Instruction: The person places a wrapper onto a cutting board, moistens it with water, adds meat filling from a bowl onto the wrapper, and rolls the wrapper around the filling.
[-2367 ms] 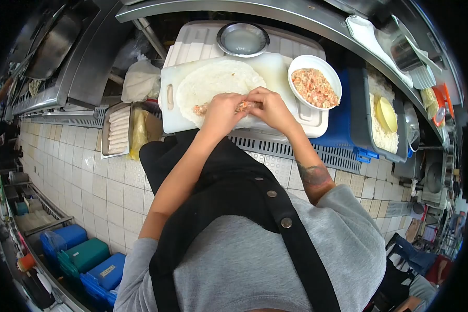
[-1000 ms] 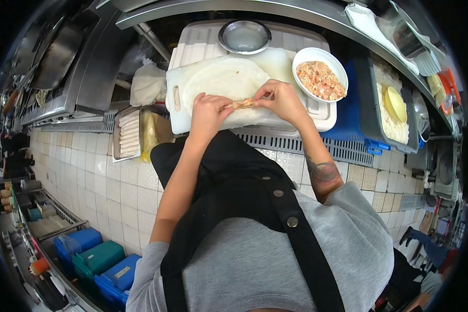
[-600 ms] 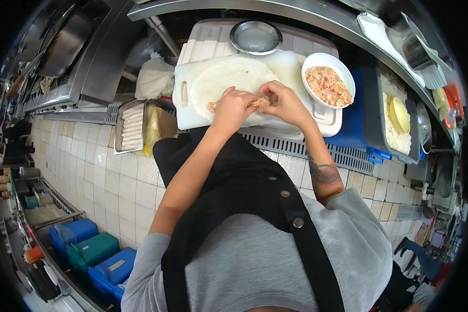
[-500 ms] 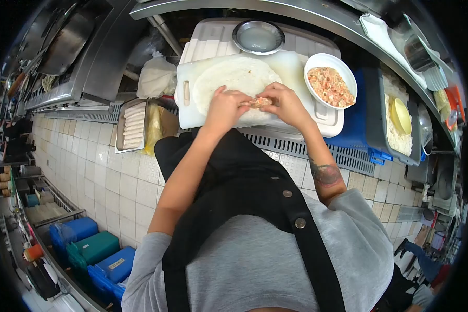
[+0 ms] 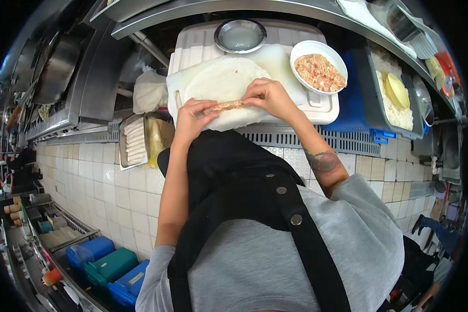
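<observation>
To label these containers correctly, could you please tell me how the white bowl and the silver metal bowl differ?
The round white bowl holds a chunky orange-pink mixture; the round silver metal bowl holds something pale and cloudy. The white bowl sits to the right, while the silver one sits farther left and farther back. Both are open-topped.

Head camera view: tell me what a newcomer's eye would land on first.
Probably the white bowl of chunky pink-orange filling, at the board's upper right. Next, the left hand and right hand at either end of a strip of filling on the pale round wrapper. Then the yellow bowl in the grey bin at right.
</observation>
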Available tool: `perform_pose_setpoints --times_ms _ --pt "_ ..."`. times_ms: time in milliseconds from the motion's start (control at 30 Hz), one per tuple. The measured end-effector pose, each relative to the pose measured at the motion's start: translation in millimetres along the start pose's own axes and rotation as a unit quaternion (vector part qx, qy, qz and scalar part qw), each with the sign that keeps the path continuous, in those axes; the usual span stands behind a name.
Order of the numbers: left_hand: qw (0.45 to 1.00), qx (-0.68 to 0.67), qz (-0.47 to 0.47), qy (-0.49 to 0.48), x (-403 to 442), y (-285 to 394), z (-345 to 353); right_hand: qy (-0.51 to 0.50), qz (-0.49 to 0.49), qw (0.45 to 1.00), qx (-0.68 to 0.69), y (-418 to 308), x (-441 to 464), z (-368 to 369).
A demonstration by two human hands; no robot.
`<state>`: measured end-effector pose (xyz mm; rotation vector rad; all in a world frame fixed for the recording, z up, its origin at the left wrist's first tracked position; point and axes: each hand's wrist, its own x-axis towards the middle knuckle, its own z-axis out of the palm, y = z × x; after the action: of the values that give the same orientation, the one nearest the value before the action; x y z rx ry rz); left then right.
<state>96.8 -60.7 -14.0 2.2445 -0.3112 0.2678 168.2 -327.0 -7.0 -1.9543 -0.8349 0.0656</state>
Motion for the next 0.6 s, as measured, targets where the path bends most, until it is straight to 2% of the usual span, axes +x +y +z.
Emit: perform_pose_setpoints --times_ms 67,167,267,367,467,533,600 --pt "0.998 -0.044 -0.037 0.018 0.4 9.1 1.8 0.009 0.006 1.000 0.007 0.5 -1.5 4.8" --pt "0.998 -0.024 -0.028 0.045 -0.1 2.4 10.4 0.001 0.066 0.998 0.023 2.3 -2.0 2.0" --pt "0.999 -0.011 -0.037 0.026 -1.4 0.5 7.4 -0.020 0.058 0.997 0.036 13.7 -1.1 -0.3" --pt "0.997 -0.056 -0.042 0.020 -4.0 -5.4 3.6 -0.027 0.006 0.999 0.034 11.9 2.1 -2.8" --pt "0.991 -0.096 -0.072 0.051 -8.5 -9.5 1.2 0.016 -0.057 0.983 -0.173 -9.1 6.6 12.9" --pt "0.995 -0.065 -0.065 0.037 -7.6 -15.5 -1.0 -0.036 -0.021 0.964 -0.264 -27.0 16.7 36.3" --pt "0.996 -0.029 -0.076 0.025 -6.9 -15.6 -0.6 -0.017 -0.039 0.962 -0.268 -40.9 18.3 68.8"
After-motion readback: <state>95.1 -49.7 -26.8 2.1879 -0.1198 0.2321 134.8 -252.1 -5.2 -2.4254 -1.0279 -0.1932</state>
